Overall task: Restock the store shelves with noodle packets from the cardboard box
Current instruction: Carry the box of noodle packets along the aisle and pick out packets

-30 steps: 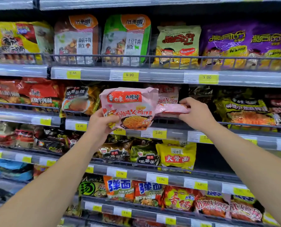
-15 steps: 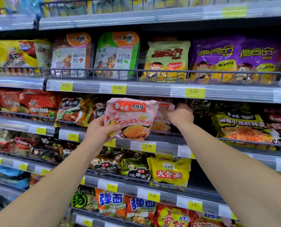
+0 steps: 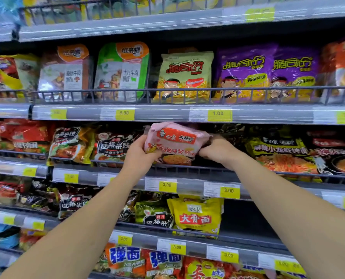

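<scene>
A pink noodle packet [image 3: 172, 144] of glossy, crinkled plastic film is seen against grey metal shelving [image 3: 167, 113]. Thin wire rails [image 3: 187, 90] are painted a dull grey, shelf edges are faced with shiny clear plastic strips, and matt yellow paper price tags [image 3: 219, 115] are slotted behind them.

We see both hands at one pink noodle packet [image 3: 172, 143] just above the wire front rail [image 3: 187, 168] of the middle shelf [image 3: 127, 179]. The left hand [image 3: 139, 154] grips its left edge, and the right hand [image 3: 218, 151] curls at its right end. Black packets [image 3: 113, 146] stand just left of it, a yellow-black packet [image 3: 278, 152] to the right, with yellow price tags [image 3: 167, 186] along the shelf edge below.
</scene>
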Demonstrator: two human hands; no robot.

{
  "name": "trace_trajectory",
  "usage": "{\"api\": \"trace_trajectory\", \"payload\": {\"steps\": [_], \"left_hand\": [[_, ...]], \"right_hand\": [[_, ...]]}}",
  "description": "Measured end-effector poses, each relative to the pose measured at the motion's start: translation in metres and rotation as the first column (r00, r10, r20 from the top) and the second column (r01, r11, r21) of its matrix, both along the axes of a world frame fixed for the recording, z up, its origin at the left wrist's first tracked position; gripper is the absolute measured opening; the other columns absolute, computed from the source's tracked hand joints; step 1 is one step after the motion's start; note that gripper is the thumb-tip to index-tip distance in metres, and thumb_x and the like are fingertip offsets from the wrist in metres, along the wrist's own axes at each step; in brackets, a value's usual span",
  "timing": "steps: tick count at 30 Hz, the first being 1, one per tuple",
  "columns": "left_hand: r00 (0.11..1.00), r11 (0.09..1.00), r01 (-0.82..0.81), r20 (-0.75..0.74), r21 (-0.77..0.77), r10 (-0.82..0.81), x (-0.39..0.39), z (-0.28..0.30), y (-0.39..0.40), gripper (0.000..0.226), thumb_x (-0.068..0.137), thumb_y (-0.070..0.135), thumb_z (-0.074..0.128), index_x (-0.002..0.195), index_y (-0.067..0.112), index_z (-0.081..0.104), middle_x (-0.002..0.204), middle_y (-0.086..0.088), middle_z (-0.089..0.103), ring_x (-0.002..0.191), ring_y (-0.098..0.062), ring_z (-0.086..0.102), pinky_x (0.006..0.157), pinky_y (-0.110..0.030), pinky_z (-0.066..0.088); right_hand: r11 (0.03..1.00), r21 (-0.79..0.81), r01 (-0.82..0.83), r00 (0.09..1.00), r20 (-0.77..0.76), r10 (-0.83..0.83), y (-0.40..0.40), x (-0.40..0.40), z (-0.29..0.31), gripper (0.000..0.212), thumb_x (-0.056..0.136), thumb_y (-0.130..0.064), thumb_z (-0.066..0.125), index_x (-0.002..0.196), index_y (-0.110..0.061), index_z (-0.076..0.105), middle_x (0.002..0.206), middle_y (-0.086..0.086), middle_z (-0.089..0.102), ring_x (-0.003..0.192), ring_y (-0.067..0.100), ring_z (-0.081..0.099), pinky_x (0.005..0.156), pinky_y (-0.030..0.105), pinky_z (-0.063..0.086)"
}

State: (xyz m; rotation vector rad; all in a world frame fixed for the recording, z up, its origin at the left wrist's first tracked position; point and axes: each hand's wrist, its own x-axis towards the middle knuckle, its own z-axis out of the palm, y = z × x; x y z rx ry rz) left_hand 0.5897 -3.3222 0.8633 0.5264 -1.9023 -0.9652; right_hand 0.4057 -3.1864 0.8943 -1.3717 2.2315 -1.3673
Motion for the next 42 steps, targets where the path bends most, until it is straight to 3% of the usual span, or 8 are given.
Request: {"api": "trace_trajectory", "payload": {"steps": [3, 6, 12, 16, 25, 30, 36, 42], "left_hand": [[0.937, 0.941, -0.184, 0.238, -0.285, 0.255, -0.008, -0.001, -0.014, 0.021, 0.084, 0.038, 0.069, 0.09, 0.019, 0.061, 0.081, -0.001, 0.063, 0.079, -0.021, 0.058, 0.061, -0.03, 0.045], [0.837, 0.855, -0.259, 0.337, -0.45, 0.431, -0.01, 0.0, -0.02, 0.047, 0.074, 0.06, 0.067, 0.091, 0.016, 0.062, 0.085, -0.003, 0.062, 0.081, -0.025, 0.06, 0.067, -0.039, 0.053], [0.905, 0.801, -0.326, 0.079, -0.502, 0.417, -0.009, -0.003, 0.005, 0.034, 0.082, 0.026, 0.069, 0.108, 0.017, 0.049, 0.1, -0.001, 0.05, 0.086, -0.021, 0.05, 0.069, -0.036, 0.045], [0.887, 0.705, -0.185, 0.192, -0.685, 0.42, -0.011, -0.016, 0.007, 0.032, 0.088, 0.031, 0.06, 0.117, 0.019, 0.052, 0.103, -0.005, 0.054, 0.09, -0.027, 0.052, 0.07, -0.04, 0.048], [0.849, 0.787, -0.094, 0.365, -0.609, 0.383, -0.027, -0.008, -0.002, 0.045, 0.092, 0.042, 0.054, 0.129, 0.017, 0.049, 0.11, -0.01, 0.058, 0.101, -0.03, 0.057, 0.078, -0.04, 0.05], [0.772, 0.839, -0.005, 0.532, -0.545, 0.349, -0.032, -0.007, -0.009, 0.061, 0.091, 0.052, 0.049, 0.14, 0.018, 0.04, 0.126, -0.012, 0.054, 0.113, -0.033, 0.054, 0.089, -0.045, 0.05], [0.781, 0.817, 0.007, 0.513, -0.577, 0.356, -0.026, -0.004, -0.014, 0.048, 0.093, 0.051, 0.049, 0.122, 0.013, 0.053, 0.109, -0.008, 0.059, 0.1, -0.028, 0.055, 0.082, -0.039, 0.05], [0.841, 0.846, -0.011, 0.453, -0.532, 0.296, -0.023, -0.003, -0.017, 0.046, 0.092, 0.047, 0.052, 0.126, 0.016, 0.057, 0.107, -0.004, 0.065, 0.098, -0.026, 0.059, 0.082, -0.041, 0.053]], "right_hand": [[0.997, -0.008, -0.08, 0.997, -0.004, 0.08, 0.012, 0.001, -0.003, 0.027, 0.081, -0.01, 0.076, 0.098, -0.023, 0.059, 0.088, -0.015, 0.061, 0.078, -0.003, 0.055, 0.055, 0.001, 0.038], [0.993, -0.114, -0.02, 0.998, -0.066, 0.012, 0.006, 0.0, -0.01, 0.023, 0.079, -0.02, 0.079, 0.092, -0.026, 0.061, 0.096, -0.008, 0.065, 0.09, 0.009, 0.059, 0.067, 0.013, 0.042], [0.987, -0.09, 0.132, 0.97, -0.193, -0.148, -0.014, 0.004, -0.014, 0.036, 0.086, -0.03, 0.07, 0.113, -0.012, 0.054, 0.101, 0.004, 0.06, 0.097, 0.023, 0.056, 0.073, 0.025, 0.037], [0.998, -0.024, 0.053, 0.979, -0.197, -0.057, -0.021, 0.013, -0.007, 0.053, 0.089, -0.029, 0.067, 0.135, -0.014, 0.044, 0.12, 0.004, 0.053, 0.111, 0.022, 0.051, 0.08, 0.022, 0.034], [0.993, -0.015, 0.113, 0.955, -0.274, -0.113, -0.024, 0.003, -0.01, 0.029, 0.078, -0.036, 0.076, 0.103, -0.025, 0.066, 0.1, -0.002, 0.069, 0.092, 0.017, 0.065, 0.082, 0.03, 0.053], [0.972, -0.008, 0.233, 0.903, -0.37, -0.22, -0.041, 0.001, -0.012, 0.044, 0.086, -0.038, 0.07, 0.126, -0.024, 0.059, 0.116, 0.001, 0.066, 0.103, 0.024, 0.063, 0.081, 0.026, 0.048], [0.863, 0.121, 0.491, 0.809, -0.432, -0.399, -0.044, -0.008, -0.013, 0.069, 0.08, -0.065, 0.063, 0.125, -0.015, 0.048, 0.113, 0.009, 0.062, 0.103, 0.032, 0.062, 0.068, 0.03, 0.042], [0.914, 0.132, 0.384, 0.885, -0.335, -0.324, -0.044, -0.013, -0.015, 0.069, 0.073, -0.06, 0.07, 0.116, -0.011, 0.047, 0.098, 0.006, 0.064, 0.088, 0.028, 0.066, 0.068, 0.031, 0.05]]}}
